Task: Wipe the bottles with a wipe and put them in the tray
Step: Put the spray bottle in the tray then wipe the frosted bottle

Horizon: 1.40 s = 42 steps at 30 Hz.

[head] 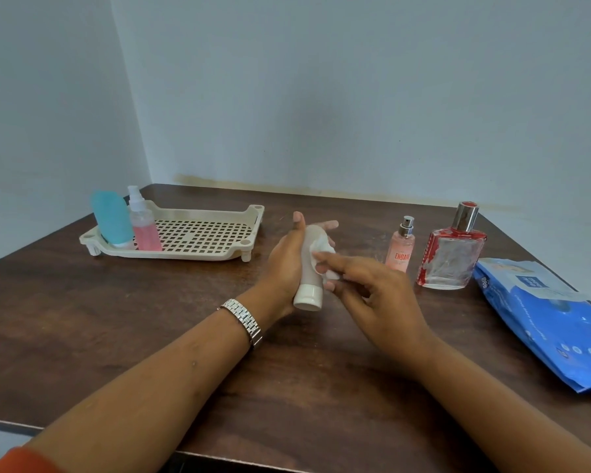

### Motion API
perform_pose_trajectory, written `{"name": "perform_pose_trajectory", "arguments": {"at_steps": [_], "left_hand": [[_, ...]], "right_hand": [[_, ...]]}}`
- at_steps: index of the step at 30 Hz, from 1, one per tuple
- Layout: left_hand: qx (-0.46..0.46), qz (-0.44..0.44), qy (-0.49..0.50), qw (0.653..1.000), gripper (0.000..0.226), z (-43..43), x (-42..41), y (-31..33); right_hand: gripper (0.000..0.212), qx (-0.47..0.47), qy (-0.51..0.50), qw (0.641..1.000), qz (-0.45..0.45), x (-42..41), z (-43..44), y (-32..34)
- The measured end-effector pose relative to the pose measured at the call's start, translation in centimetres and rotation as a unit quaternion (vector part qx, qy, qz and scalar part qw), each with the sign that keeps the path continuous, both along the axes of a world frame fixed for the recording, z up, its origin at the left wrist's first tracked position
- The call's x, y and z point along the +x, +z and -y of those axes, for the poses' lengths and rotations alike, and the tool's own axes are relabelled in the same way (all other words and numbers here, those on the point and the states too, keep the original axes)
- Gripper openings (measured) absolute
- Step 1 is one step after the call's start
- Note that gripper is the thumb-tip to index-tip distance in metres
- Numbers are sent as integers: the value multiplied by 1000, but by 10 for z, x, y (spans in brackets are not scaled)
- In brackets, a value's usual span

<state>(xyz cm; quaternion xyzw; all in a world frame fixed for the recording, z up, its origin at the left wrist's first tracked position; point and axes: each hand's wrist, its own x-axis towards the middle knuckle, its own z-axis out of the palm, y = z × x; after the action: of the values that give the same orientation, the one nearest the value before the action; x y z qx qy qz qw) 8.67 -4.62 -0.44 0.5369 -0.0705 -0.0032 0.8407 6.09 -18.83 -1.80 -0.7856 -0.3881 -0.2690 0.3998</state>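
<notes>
My left hand (284, 264) grips a pale tube bottle (309, 281) with a white cap that points toward me, held above the table's middle. My right hand (372, 295) presses a small crumpled white wipe (323, 250) against the tube's side. A cream perforated tray (198, 233) sits at the back left; a teal bottle (111, 216) and a pink spray bottle (144, 223) stand at its left end. To the right, on the table, stand a small pink spray bottle (401, 245) and a square glass bottle with red trim (452, 250).
A blue pack of wipes (543, 322) lies at the right edge of the dark wooden table (151, 319). Walls close the table in at the back and left. A metal watch (244, 320) is on my left wrist.
</notes>
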Motion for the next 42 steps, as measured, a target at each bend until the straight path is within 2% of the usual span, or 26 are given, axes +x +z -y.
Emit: {"name": "perform_pose_trajectory", "arguments": {"at_steps": [2, 5, 8, 11, 15, 18, 21, 27, 30, 32, 37, 42], "left_hand": [[-15, -5, -38, 999, 66, 0, -3, 2], [-12, -19, -83, 996, 65, 1, -6, 4], [9, -30, -112, 993, 66, 5, -7, 5], [27, -38, -88, 995, 62, 12, -10, 4], [40, -37, -57, 997, 50, 14, -11, 1], [59, 0, -37, 998, 61, 9, -6, -3], [48, 20, -13, 999, 68, 2, 0, -5], [41, -9, 14, 999, 62, 1, 2, 1], [-2, -25, -49, 998, 66, 3, -3, 0], [15, -27, -78, 996, 70, 9, -7, -2], [69, -48, -41, 996, 52, 21, -15, -1], [95, -35, -12, 995, 47, 24, -16, -2]], "right_hand": [[46, 27, 0, 999, -34, 1, 1, 3], [38, 56, -11, 995, -78, 4, 1, 5], [31, 110, -51, 991, -57, 6, 1, 6], [26, 153, -108, 982, -28, 9, 1, 11], [23, 103, -127, 986, 19, 8, -1, 12], [25, 23, -91, 992, 82, -2, -9, 7], [29, -33, -45, 994, 97, -9, -15, 3], [21, -68, 3, 993, 101, -11, -8, 6], [22, -49, -31, 993, 104, -9, -7, 12], [21, 0, -65, 994, 90, -5, -6, 15], [22, 91, -145, 984, 46, 12, 2, 16], [25, 86, -138, 986, 22, 8, -1, 17]]}}
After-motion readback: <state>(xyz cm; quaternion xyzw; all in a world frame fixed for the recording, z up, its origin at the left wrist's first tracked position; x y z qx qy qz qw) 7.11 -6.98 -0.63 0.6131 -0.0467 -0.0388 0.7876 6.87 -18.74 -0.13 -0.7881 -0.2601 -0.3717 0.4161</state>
